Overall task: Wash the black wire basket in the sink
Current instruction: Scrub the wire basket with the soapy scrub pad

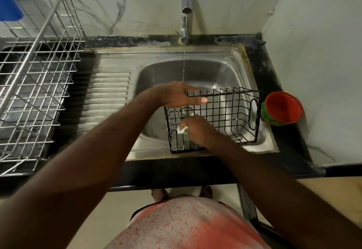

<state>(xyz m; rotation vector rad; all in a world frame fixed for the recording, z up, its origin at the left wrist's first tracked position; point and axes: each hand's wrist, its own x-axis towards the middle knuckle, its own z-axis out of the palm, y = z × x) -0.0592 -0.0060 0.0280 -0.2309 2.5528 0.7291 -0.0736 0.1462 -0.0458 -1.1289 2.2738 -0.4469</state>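
The black wire basket (225,111) is held over the steel sink (205,56), its near end above the sink's front rim. My left hand (178,96) grips the basket's far left top edge, thumb over the wire. Inside the basket near its left end, my right hand (195,129) is closed on a small soapy whitish scrubber (181,130) pressed against the wires. A thin stream of water runs from the tap (185,11) and lands by my left hand.
A red bowl with a green outside (282,109) stands on the black counter to the right of the sink. A large metal dish rack (37,84) fills the left, with a blue object (8,4) at its top. The ribbed drainboard (109,92) lies between rack and basin.
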